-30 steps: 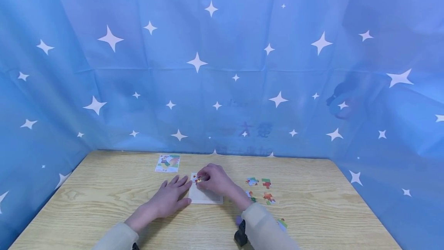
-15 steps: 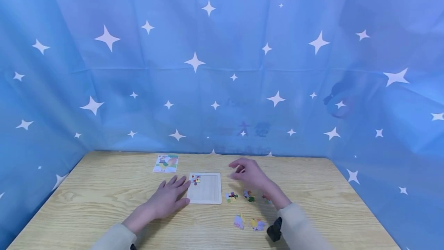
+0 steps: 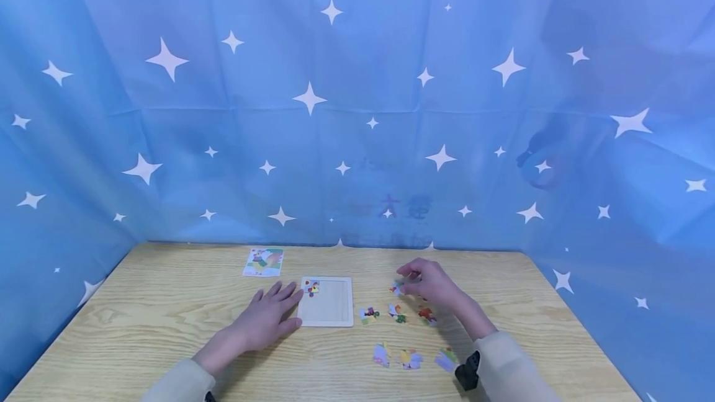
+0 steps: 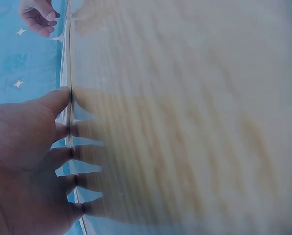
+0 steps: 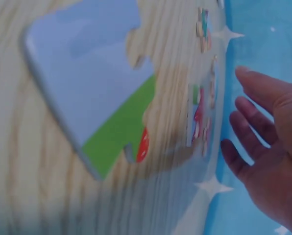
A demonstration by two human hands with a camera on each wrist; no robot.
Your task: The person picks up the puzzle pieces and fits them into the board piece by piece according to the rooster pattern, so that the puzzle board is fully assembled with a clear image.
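My left hand (image 3: 265, 322) rests on the table with fingers spread, fingertips and thumb at the left edge of a pale puzzle tray (image 3: 329, 309). One colourful puzzle piece (image 3: 311, 288) sits in the tray's top-left corner. To the right, my right hand (image 3: 432, 284) hovers over the loose pieces, fingers loosely bent and apart, with nothing between them. Just by its fingertips lies a blue-and-red puzzle piece (image 3: 395, 288). The right wrist view shows the same hand (image 5: 268, 142) with its fingers spread, and a large lilac-and-green puzzle piece (image 5: 87, 73) close to the camera.
A square picture card (image 3: 263, 263) lies behind the tray, to the left. Several loose pieces lie right of the tray, among them a yellow-and-purple piece (image 3: 410, 359) and an orange-red piece (image 3: 427, 316). A starry blue curtain (image 3: 357, 110) borders the wooden table (image 3: 139, 334).
My right hand has let go of the piece in the tray's corner and moved right, over the loose pieces. The left hand stays at the tray's edge.
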